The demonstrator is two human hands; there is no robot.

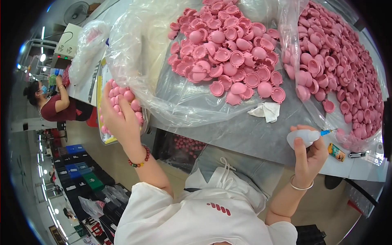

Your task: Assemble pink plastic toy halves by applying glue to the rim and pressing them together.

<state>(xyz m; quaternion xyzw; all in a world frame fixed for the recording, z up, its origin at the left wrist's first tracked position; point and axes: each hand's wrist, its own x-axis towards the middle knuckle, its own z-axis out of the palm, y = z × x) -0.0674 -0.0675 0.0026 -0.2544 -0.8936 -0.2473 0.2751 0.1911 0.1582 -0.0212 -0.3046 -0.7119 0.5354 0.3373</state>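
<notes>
My right hand (307, 157) is wrapped around a small white squeeze bottle (298, 138) with a blue needle tip, which points right above the table edge. At the left, my left hand (122, 122) lies over a tray of pink plastic balls (128, 96), its visible fingers stretched and apart among them. Part of the tray is covered by that hand. A heap of pink hinged half-shells (228, 49) sits on clear plastic sheeting in front of me. Many of the shells stand open, some look rounded side up.
A clear bag of more pink shells (343, 77) fills the right side. Near it lie a patterned lighter (336, 152) and a crumpled white tissue (266, 111). Below the table edge is a dark bin of pink pieces (185, 146). A masked person (57, 100) works at the far left.
</notes>
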